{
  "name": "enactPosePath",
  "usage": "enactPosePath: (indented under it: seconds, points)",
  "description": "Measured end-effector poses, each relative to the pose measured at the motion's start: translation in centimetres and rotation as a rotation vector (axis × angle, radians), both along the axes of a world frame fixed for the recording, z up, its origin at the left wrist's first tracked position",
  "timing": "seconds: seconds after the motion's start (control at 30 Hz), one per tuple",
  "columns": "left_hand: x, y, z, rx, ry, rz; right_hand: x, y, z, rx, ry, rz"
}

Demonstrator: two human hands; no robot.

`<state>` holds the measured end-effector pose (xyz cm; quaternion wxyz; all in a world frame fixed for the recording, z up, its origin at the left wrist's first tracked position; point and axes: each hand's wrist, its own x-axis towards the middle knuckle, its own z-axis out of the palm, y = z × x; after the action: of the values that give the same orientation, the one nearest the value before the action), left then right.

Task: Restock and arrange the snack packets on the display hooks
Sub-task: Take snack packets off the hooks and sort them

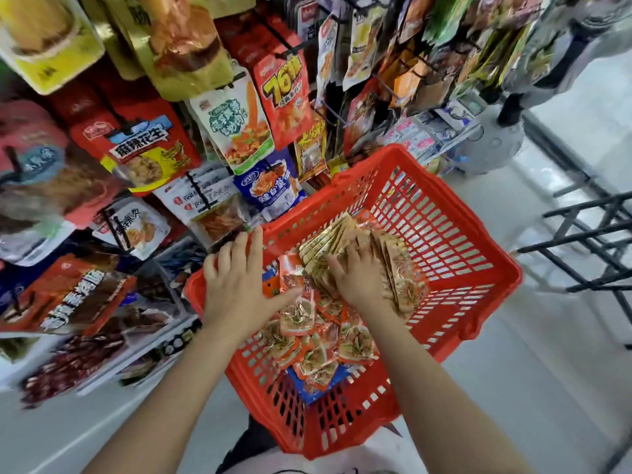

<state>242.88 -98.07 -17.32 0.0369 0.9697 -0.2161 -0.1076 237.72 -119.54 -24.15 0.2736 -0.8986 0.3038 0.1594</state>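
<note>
A red plastic basket (455, 234) sits low in front of me, holding several small orange snack packets (355, 340) and a fanned stack of gold-edged packets (328, 244). My left hand (236, 282) lies over the basket's left rim, fingers spread and fairly straight, its thumb reaching toward a loose orange packet (290, 275). My right hand (359, 278) lies on the fanned stack, fingers spread across the packets. Whether it grips any of them I cannot tell. Display hooks to the left and above carry hanging snack bags (280, 97).
A rack of hanging packets (410, 63) stands behind the basket. Lower shelves (102, 354) with bagged goods run along the left. A black metal frame (588, 241) stands on the pale floor at right. A person's legs (547, 80) show at top right.
</note>
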Motion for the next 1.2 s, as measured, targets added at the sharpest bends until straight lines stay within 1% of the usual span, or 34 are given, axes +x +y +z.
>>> enactPosePath:
  seconds: [0.03,0.13,0.2,0.23,0.27,0.33,0.37,0.4,0.43,0.5,0.53,0.6,0.63,0.7,0.73,0.77,0.83,0.9,1.0,1.13,1.2]
  points:
    - [0.0,-0.1,-0.2,0.006,-0.005,0.002,0.0,-0.3,-0.4,-0.001,-0.052,0.015]
    - [-0.1,-0.3,-0.5,0.001,-0.025,0.004,-0.4,-1.7,-0.6,0.103,-0.204,0.006]
    - [-0.1,-0.4,-0.5,-0.005,-0.030,0.008,-0.5,-2.7,-0.6,0.105,-0.237,-0.061]
    - [-0.1,-0.5,-0.5,-0.008,-0.028,0.010,-0.4,-2.9,-0.6,0.054,-0.195,-0.112]
    - [-0.2,-0.6,-0.5,-0.009,-0.027,0.012,-0.3,-3.2,-0.5,0.013,-0.093,-0.176]
    - [-0.2,-0.7,-0.5,0.003,-0.025,0.016,0.0,-3.9,-0.3,0.044,0.151,-0.291]
    - [-0.2,-0.7,-0.5,0.015,-0.025,0.015,0.1,-4.2,-0.3,0.080,0.239,-0.308]
    - [-0.3,-0.7,-0.5,0.027,-0.027,0.011,0.2,-4.3,-0.5,0.089,0.280,-0.277]
    - [-0.3,-0.7,-0.4,0.036,-0.030,0.009,0.4,-4.3,-0.5,0.071,0.270,-0.217]
    - [-0.4,-0.7,-0.4,0.042,-0.039,0.010,0.8,-3.5,-0.8,0.048,0.138,-0.103]
    - [-0.4,-0.8,-0.3,0.041,-0.041,0.010,1.1,-2.9,-0.7,0.058,0.083,-0.063]
    - [-0.5,-0.9,-0.3,0.038,-0.037,0.016,1.4,-1.7,-0.4,0.107,0.045,0.012]
    - [-0.5,-0.9,-0.2,0.038,-0.034,0.018,1.4,-1.3,-0.4,0.154,0.043,0.020]
    - [-0.5,-0.8,-0.2,0.043,-0.027,0.016,0.9,-0.9,-0.6,0.266,-0.039,-0.027]
    - [-0.5,-0.8,-0.2,0.044,-0.024,0.016,0.5,-0.9,-1.0,0.287,-0.106,-0.056]
    - [-0.4,-0.8,-0.2,0.041,-0.022,0.017,0.2,-0.9,-1.3,0.270,-0.133,-0.064]
    - [-0.4,-0.8,-0.1,0.035,-0.018,0.014,0.1,-0.7,-1.2,0.231,-0.065,-0.086]
    - [-0.3,-0.7,0.0,0.032,-0.017,0.010,0.7,-0.5,-0.6,0.237,-0.008,-0.151]
    - [0.1,0.0,0.2,0.017,0.000,-0.015,1.7,-0.8,0.7,0.363,-0.018,-0.255]
    - [0.9,1.0,0.5,-0.034,0.048,-0.056,1.1,-0.3,1.9,0.495,0.013,-0.273]
    - [0.9,1.1,0.6,-0.059,0.065,-0.064,0.1,0.3,2.0,0.545,-0.019,-0.273]
